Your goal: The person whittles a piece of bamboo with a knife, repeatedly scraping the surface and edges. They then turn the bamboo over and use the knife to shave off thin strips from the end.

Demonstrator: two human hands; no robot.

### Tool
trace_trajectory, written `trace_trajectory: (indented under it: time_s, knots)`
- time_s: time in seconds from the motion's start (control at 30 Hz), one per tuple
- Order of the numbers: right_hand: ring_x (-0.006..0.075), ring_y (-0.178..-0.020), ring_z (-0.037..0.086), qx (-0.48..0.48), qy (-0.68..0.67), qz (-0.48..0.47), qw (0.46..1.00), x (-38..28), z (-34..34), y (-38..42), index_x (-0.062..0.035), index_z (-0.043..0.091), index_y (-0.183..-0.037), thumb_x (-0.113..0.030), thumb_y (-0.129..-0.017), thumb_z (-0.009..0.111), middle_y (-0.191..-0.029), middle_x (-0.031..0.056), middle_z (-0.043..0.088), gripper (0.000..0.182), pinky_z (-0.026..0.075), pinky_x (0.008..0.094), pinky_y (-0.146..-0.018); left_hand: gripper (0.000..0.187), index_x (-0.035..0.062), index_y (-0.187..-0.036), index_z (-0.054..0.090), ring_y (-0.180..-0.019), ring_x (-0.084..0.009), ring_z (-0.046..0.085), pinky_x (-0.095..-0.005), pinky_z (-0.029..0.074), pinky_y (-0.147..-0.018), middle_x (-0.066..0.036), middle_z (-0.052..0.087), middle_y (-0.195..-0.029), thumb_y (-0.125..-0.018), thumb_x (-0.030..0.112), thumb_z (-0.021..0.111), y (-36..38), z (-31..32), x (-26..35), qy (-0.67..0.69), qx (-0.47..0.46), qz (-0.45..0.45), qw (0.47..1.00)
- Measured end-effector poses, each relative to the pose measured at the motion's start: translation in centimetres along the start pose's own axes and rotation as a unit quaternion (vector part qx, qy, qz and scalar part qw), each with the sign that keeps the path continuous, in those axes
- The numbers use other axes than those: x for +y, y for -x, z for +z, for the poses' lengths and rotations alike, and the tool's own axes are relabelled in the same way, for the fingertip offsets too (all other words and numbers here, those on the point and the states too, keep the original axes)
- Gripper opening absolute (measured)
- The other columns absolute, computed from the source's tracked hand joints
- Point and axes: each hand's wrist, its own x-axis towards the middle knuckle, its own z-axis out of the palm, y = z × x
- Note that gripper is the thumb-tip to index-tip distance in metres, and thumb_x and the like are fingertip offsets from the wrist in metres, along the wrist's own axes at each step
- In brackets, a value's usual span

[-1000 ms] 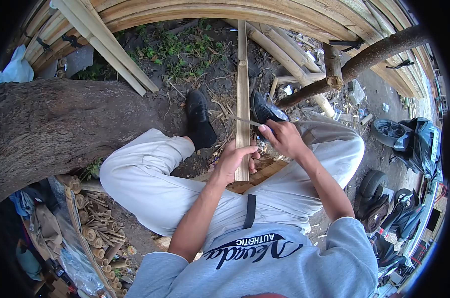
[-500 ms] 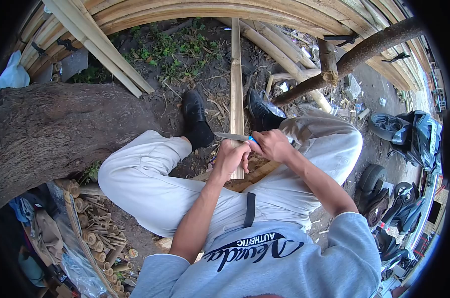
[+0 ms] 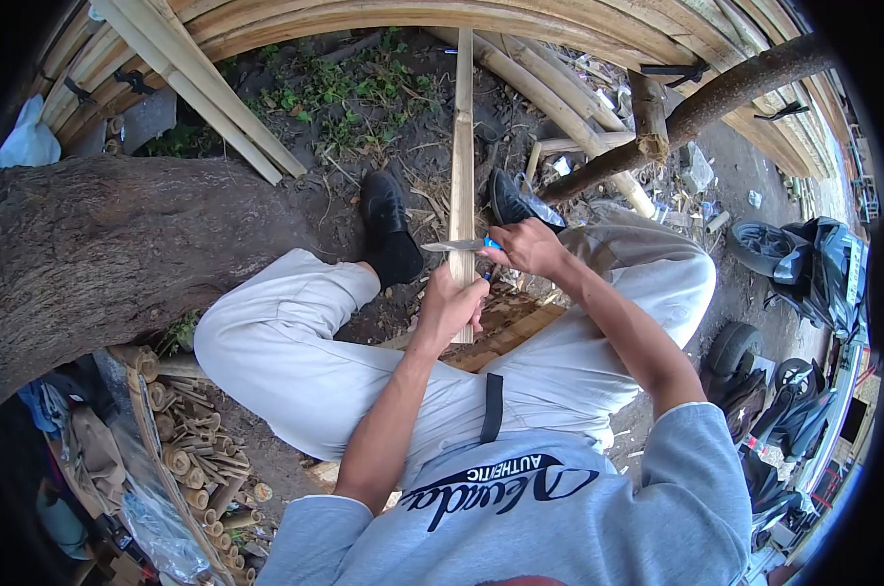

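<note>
A long, pale bamboo strip (image 3: 462,176) runs away from my lap between my two black shoes. My left hand (image 3: 449,305) is wrapped round it close to its near end. In my right hand (image 3: 528,246) is a knife (image 3: 453,245) with a blue handle, most of which the fingers hide. The blade points left and lies across the strip, a short way beyond my left hand.
Long bent bamboo slats (image 3: 383,24) span the far side. A thick trunk (image 3: 129,264) lies on the left, above a stack of cut bamboo pieces (image 3: 193,459). A branch post (image 3: 696,117) slants at upper right; a motorbike (image 3: 813,259) stands at far right.
My right hand has pushed the knife away from me along the strip, leaving a gap ahead of my left hand. The left hand keeps its grip near the strip's end.
</note>
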Motion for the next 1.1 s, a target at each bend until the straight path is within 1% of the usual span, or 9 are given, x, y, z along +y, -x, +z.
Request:
trace_trajectory:
  time_s: [0.07, 0.13, 0.27, 0.4, 0.5, 0.6, 0.7, 0.97, 1.1]
  knots:
    - [0.0374, -0.051, 0.059, -0.017, 0.015, 0.007, 1.000, 0.5, -0.4, -0.2, -0.0088, 0.059, -0.078, -0.051, -0.100, 0.051, -0.054, 0.0135, 0.058, 0.048, 0.047, 0.0463, -0.049, 0.007, -0.0008, -0.086, 0.055, -0.042, -0.0092, 0.051, -0.0292, 0.049, -0.040, -0.002, 0.053, -0.060, -0.083, 0.004, 0.059, -0.7, -0.2, -0.3, -0.007, -0.007, 0.027, 1.000]
    - [0.0393, -0.055, 0.062, -0.008, 0.038, 0.219, 0.975, 2.2, -0.7, -1.1, -0.0072, 0.060, -0.079, -0.051, -0.102, 0.045, -0.057, 0.0168, 0.060, 0.051, 0.050, 0.0489, -0.051, 0.006, -0.0003, -0.085, 0.054, -0.043, -0.0088, 0.051, -0.0289, 0.049, -0.040, -0.001, 0.052, -0.061, -0.083, 0.003, 0.059, -0.2, 0.1, 0.1, -0.002, -0.008, 0.018, 1.000]
    - [0.0457, -0.068, 0.066, -0.055, 0.106, 0.334, 0.935, 10.1, -1.4, 0.7, -0.0016, 0.063, -0.084, -0.051, -0.104, 0.037, -0.068, 0.0260, 0.065, 0.060, 0.054, 0.0545, -0.059, 0.006, 0.0002, -0.084, 0.053, -0.042, -0.0103, 0.052, -0.0282, 0.049, -0.038, -0.002, 0.053, -0.061, -0.084, 0.004, 0.058, 1.0, 0.1, 0.0, 0.024, -0.027, -0.038, 0.999]
    - [0.0502, -0.074, 0.063, 0.123, -0.043, 0.371, 0.920, 5.4, -1.1, 0.5, 0.0009, 0.062, -0.085, -0.047, -0.105, 0.039, -0.071, 0.0304, 0.062, 0.057, 0.051, 0.0581, -0.067, 0.010, -0.0002, -0.087, 0.054, -0.041, -0.0112, 0.052, -0.0290, 0.049, -0.039, -0.003, 0.054, -0.063, -0.083, 0.007, 0.060, 0.0, -0.1, 1.8, 0.088, -0.036, -0.043, 0.995]
    - [0.0482, -0.066, 0.061, 0.075, -0.090, 0.298, 0.947, -0.5, -3.3, 0.0, -0.0002, 0.059, -0.081, -0.041, -0.104, 0.047, -0.065, 0.0257, 0.060, 0.048, 0.048, 0.0537, -0.060, 0.017, -0.0009, -0.093, 0.055, -0.046, -0.0098, 0.053, -0.0278, 0.048, -0.040, -0.003, 0.055, -0.068, -0.089, 0.014, 0.062, -0.3, -0.6, 1.7, 0.075, -0.047, -0.050, 0.995]
    - [0.0417, -0.058, 0.061, -0.017, -0.071, 0.136, 0.988, -4.2, -5.4, -0.2, -0.0043, 0.061, -0.078, -0.043, -0.102, 0.050, -0.059, 0.0193, 0.059, 0.047, 0.049, 0.0490, -0.055, 0.015, -0.0017, -0.091, 0.057, -0.045, -0.0109, 0.053, -0.0276, 0.048, -0.040, -0.004, 0.056, -0.067, -0.088, 0.012, 0.062, -0.4, -0.5, 1.6, 0.089, -0.048, -0.046, 0.994]
    - [0.0377, -0.056, 0.062, -0.075, -0.063, 0.101, 0.990, -5.5, -5.3, 0.6, -0.0067, 0.063, -0.078, -0.046, -0.101, 0.050, -0.057, 0.0169, 0.059, 0.047, 0.049, 0.0464, -0.053, 0.009, -0.0018, -0.080, 0.057, -0.041, -0.0132, 0.054, -0.0285, 0.047, -0.037, -0.004, 0.055, -0.061, -0.084, 0.006, 0.058, -1.0, -0.5, 0.7, 0.059, -0.057, -0.016, 0.997]
    - [0.0365, -0.054, 0.063, -0.076, -0.008, 0.081, 0.994, -3.9, -4.1, 0.6, -0.0080, 0.064, -0.078, -0.052, -0.099, 0.051, -0.055, 0.0160, 0.060, 0.050, 0.049, 0.0462, -0.050, 0.011, -0.0028, -0.091, 0.057, -0.046, -0.0098, 0.053, -0.0272, 0.047, -0.039, -0.003, 0.055, -0.063, -0.083, 0.003, 0.062, -0.9, 0.0, -0.2, 0.012, -0.038, 0.013, 0.999]
    - [0.0410, -0.052, 0.059, -0.027, 0.064, 0.215, 0.974, 0.7, -2.9, 0.0, -0.0066, 0.063, -0.076, -0.046, -0.102, 0.050, -0.052, 0.0188, 0.055, 0.049, 0.048, 0.0485, -0.050, 0.018, -0.0041, -0.097, 0.053, -0.043, -0.0110, 0.052, -0.0283, 0.047, -0.037, -0.004, 0.054, -0.060, -0.082, 0.002, 0.060, -0.5, 1.0, -0.7, -0.013, -0.017, 0.008, 1.000]
